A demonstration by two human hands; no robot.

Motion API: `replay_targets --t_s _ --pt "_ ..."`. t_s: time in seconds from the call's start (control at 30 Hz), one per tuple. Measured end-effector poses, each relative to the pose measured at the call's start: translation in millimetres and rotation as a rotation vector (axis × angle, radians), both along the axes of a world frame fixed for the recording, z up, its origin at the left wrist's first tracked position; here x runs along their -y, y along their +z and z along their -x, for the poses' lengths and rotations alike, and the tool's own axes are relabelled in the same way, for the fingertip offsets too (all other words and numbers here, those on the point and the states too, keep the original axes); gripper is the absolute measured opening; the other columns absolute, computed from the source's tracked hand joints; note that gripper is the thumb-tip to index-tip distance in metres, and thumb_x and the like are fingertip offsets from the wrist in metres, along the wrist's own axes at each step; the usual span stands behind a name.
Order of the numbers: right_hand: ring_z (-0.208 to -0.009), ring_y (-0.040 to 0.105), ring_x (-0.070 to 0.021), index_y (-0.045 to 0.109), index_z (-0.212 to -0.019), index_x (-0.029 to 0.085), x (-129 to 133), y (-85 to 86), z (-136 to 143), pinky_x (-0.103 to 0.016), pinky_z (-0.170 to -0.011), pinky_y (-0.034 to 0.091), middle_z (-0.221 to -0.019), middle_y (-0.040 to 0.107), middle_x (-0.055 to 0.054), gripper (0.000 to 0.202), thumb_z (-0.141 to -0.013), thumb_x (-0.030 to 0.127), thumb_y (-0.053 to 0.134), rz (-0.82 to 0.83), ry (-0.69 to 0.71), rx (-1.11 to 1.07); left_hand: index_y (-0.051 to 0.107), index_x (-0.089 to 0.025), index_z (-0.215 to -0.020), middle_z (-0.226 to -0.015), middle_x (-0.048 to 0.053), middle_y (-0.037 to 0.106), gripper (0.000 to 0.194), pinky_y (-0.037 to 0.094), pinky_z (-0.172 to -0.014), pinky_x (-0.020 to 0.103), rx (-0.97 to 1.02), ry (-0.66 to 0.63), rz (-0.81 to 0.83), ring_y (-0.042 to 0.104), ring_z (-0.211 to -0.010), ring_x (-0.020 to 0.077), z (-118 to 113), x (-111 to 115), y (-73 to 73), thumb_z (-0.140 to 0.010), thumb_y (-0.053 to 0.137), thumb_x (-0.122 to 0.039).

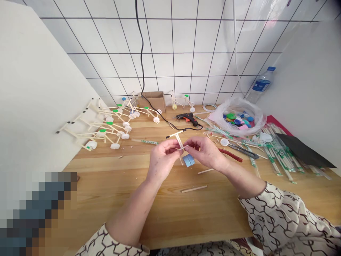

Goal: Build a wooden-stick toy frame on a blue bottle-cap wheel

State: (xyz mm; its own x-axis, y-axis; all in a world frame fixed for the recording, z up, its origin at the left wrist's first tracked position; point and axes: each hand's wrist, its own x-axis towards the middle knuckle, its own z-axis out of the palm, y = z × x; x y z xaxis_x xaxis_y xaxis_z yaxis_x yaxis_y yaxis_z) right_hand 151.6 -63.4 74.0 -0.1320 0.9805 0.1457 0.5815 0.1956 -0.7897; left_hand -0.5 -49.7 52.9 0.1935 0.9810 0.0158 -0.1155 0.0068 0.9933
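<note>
Over the middle of the table, my left hand (165,156) is closed on a small frame of pale sticks (178,138), whose crossbar has black ends. My right hand (204,151) pinches a thin whitish strip (182,147) that runs across the frame to my left fingers. Just below the fingers is a light blue round piece (189,160). Two loose sticks, one of them (194,189) nearer the front edge, lie on the wood. A black glue gun (188,118) rests behind my hands.
Several stick models with white wheels (125,136) stand at the left. At the right are a plastic bag of coloured caps (222,124), red-handled pliers (230,155), a grey cutter (243,150), wrapped sticks (277,153) and a bottle (262,85). A cardboard box (151,101) stands by the wall.
</note>
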Motion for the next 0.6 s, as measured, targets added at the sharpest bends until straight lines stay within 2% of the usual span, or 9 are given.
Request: replay_targets --t_s 0.23,0.6 --pt "-0.059 0.058 -0.0112 0.064 -0.083 0.014 -0.8 -2.6 0.5 -0.023 -0.058 0.045 -0.068 0.066 -0.001 0.014 -0.074 0.014 0.052 0.017 -0.007 -0.08 0.072 -0.015 -0.084 -0.081 0.004 0.073 0.024 0.051 -0.073 0.025 -0.009 -0.007 -0.011 0.066 -0.075 0.0156 -0.2 -0.5 0.2 -0.06 0.073 -0.015" --pt "-0.055 0.055 -0.0104 0.062 -0.083 0.012 -0.2 -4.1 2.1 -0.023 -0.058 0.045 -0.062 0.063 0.0 0.015 -0.073 0.011 0.05 0.031 -0.015 -0.124 0.071 -0.014 -0.084 -0.08 0.005 0.072 0.028 0.051 -0.066 0.025 -0.017 -0.003 0.009 0.065 -0.07 0.0153 -2.0 0.3 -0.3 -0.057 0.078 -0.019"
